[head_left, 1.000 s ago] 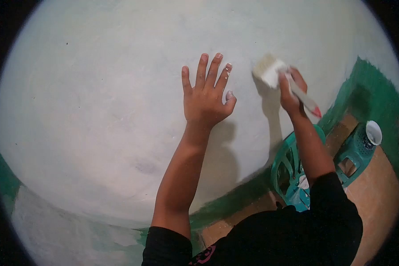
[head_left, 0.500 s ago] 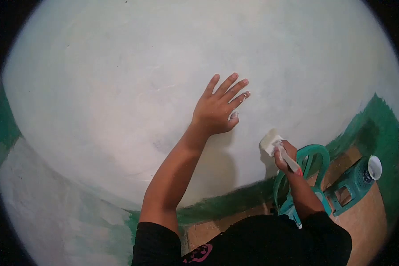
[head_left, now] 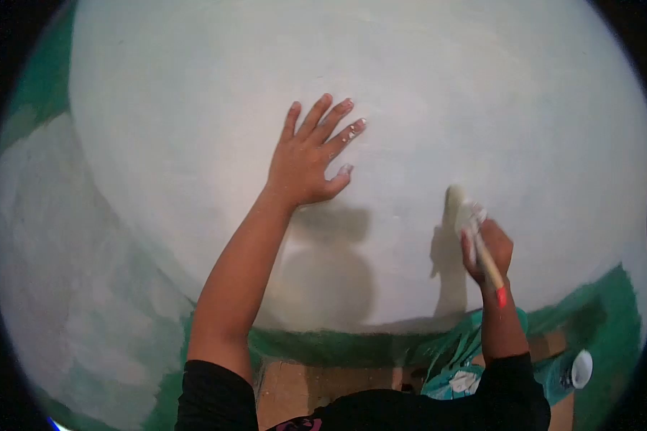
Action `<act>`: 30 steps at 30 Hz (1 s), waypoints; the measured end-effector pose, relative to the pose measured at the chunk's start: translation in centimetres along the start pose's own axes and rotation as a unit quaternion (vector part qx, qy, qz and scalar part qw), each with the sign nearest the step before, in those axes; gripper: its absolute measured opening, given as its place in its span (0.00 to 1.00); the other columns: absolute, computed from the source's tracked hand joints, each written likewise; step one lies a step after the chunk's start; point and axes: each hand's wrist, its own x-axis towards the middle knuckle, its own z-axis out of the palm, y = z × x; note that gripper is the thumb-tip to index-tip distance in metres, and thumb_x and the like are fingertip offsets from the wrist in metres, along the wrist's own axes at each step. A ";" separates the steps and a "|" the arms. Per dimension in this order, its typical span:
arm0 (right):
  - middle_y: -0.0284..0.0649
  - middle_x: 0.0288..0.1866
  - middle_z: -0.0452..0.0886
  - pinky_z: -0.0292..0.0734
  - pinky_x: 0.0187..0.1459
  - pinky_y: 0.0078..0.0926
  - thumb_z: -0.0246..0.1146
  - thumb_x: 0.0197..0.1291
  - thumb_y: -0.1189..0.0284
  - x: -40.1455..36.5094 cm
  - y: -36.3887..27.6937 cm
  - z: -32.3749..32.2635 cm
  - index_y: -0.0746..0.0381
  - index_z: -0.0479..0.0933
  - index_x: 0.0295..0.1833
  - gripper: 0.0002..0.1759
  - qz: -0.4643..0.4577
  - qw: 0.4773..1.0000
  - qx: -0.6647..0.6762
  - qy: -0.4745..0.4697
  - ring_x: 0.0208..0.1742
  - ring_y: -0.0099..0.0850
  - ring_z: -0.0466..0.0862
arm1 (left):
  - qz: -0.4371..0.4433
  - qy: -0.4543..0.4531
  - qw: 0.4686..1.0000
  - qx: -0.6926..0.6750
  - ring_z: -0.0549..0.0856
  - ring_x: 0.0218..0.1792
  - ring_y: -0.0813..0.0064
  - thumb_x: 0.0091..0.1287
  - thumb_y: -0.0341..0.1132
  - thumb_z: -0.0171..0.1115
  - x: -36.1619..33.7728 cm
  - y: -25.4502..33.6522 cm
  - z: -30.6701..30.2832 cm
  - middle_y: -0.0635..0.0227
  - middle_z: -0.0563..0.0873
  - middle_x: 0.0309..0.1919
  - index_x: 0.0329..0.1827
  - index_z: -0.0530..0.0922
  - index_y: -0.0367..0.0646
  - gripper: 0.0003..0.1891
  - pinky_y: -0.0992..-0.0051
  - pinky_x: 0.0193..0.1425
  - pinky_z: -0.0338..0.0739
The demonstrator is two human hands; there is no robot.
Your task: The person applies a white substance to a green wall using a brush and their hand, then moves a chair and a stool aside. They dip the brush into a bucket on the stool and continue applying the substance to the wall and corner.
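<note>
Before the wall (head_left: 402, 165), left fingers (head_left: 314, 118) splay; right fingers (head_left: 499, 243) clamp the paintbrush (head_left: 470, 216), bristles (head_left: 455, 199) beyond them.

The wall (head_left: 410, 79) spans the frame's top and middle; over it, the left hand (head_left: 302, 159) is just left of centre, the right hand (head_left: 494, 246) lower right around the brush (head_left: 470, 219). Along the bottom is the floor (head_left: 338, 379), the chair (head_left: 437, 390) partly behind the right forearm, and farther right the stool (head_left: 551, 377) with a cup (head_left: 582, 368) on it
</note>
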 end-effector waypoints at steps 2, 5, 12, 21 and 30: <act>0.47 0.34 0.82 0.81 0.35 0.30 0.68 0.48 0.72 0.9 -1.5 1.1 0.63 0.78 0.43 0.15 -0.041 0.997 0.065 -0.026 0.33 0.41 0.84 | -0.005 0.001 1.000 0.000 0.53 0.72 0.65 0.49 0.42 0.60 -0.8 -1.1 -0.2 0.72 0.61 0.70 0.64 0.70 0.61 0.32 0.52 0.73 0.41; 0.43 0.29 0.81 0.79 0.35 0.30 0.72 0.43 0.72 4.3 -1.4 -0.2 0.64 0.79 0.38 0.15 -0.176 0.967 0.099 -0.156 0.30 0.40 0.83 | 0.009 0.006 1.000 0.006 0.53 0.72 0.65 0.49 0.43 0.59 -1.4 -2.0 -0.5 0.72 0.61 0.70 0.64 0.70 0.61 0.33 0.52 0.73 0.41; 0.44 0.42 0.83 0.81 0.45 0.31 0.67 0.52 0.74 11.3 1.3 -2.3 0.64 0.79 0.44 0.13 -0.109 0.989 0.041 0.087 0.43 0.37 0.84 | 0.006 0.057 0.998 0.020 0.53 0.72 0.62 0.50 0.44 0.57 -2.1 -1.2 0.9 0.69 0.62 0.69 0.64 0.70 0.58 0.32 0.51 0.73 0.42; 0.44 0.46 0.82 0.80 0.47 0.32 0.66 0.44 0.74 6.4 0.1 2.8 0.59 0.78 0.42 0.15 -0.335 0.937 0.053 -0.089 0.48 0.40 0.83 | -0.037 0.146 0.989 -0.009 0.55 0.72 0.65 0.50 0.42 0.59 -2.1 2.6 5.7 0.73 0.63 0.69 0.62 0.72 0.59 0.30 0.53 0.73 0.43; 0.44 0.52 0.79 0.73 0.56 0.26 0.61 0.61 0.73 14.4 4.1 1.5 0.69 0.71 0.57 0.20 -0.097 0.974 0.168 0.116 0.52 0.30 0.79 | -0.049 0.212 0.975 -0.055 0.58 0.71 0.71 0.50 0.41 0.55 -2.0 3.9 6.7 0.77 0.67 0.66 0.55 0.77 0.57 0.25 0.57 0.74 0.45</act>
